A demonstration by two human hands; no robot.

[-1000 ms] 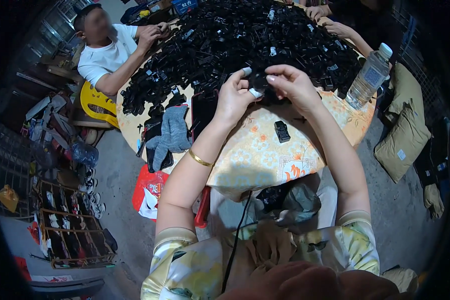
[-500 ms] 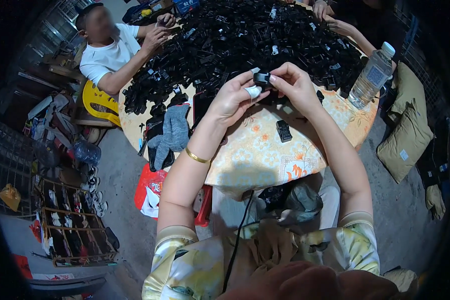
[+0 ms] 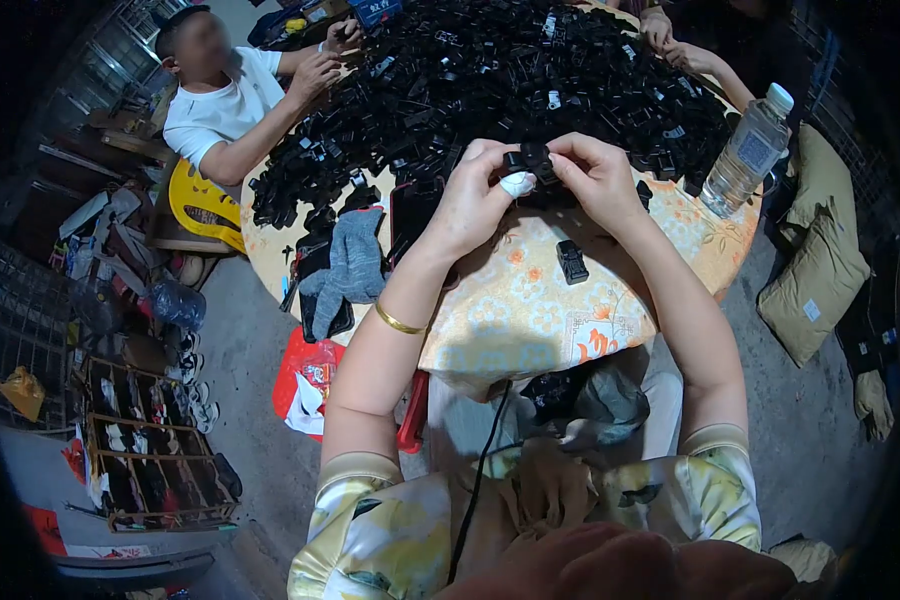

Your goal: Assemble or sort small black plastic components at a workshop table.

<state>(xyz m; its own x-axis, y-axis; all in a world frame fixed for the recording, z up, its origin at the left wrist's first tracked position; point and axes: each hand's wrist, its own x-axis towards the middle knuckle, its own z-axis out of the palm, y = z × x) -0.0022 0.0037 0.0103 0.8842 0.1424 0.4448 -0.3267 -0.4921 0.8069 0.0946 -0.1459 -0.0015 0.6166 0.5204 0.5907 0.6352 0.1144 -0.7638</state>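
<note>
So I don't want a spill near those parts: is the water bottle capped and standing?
Upright and capped: the bottle stands at the table edge with its white cap on top.

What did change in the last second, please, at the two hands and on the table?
Both hands, left hand and right hand, lifted the small black part slightly off the pile of black parts and keep their grip on it. The loose black clip, water bottle and grey glove stayed put.

- small black plastic part (image 3: pixel 528 160): blocky, dark, glossy; pinched between both hands, raised just above the near edge of the black pile (image 3: pixel 510 80).
- white wrap (image 3: pixel 517 184): on a fingertip, touching the part's underside, on the near side of that pile.
</note>
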